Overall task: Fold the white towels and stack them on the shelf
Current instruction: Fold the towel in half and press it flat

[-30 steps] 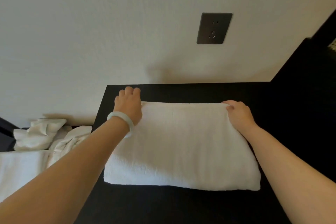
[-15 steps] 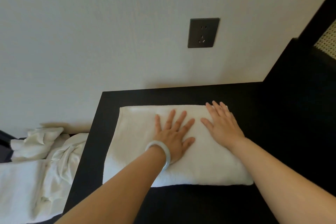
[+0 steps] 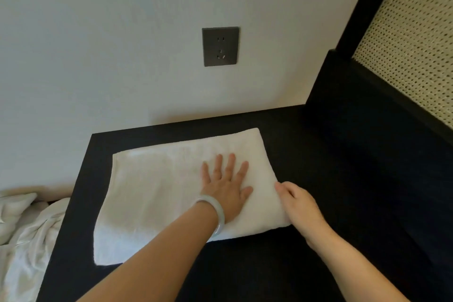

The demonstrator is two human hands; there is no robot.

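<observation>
Head view: white towel (image 3: 157,193) lies folded on black tabletop (image 3: 318,154); folding step in hand, likely one more fold, right to left.
Flat, fingers spread, left hand (image 3: 226,189) presses towel's middle; right hand (image 3: 297,203) curls on its right edge, thumb on top. Next move wants that edge lifted over. Room on tabletop right and front; wall close behind; left rim near, crumpled towels (image 3: 27,233) beyond.

no readable text, labels or numbers, wall socket plate (image 3: 220,46) seemingly unmarked
</observation>
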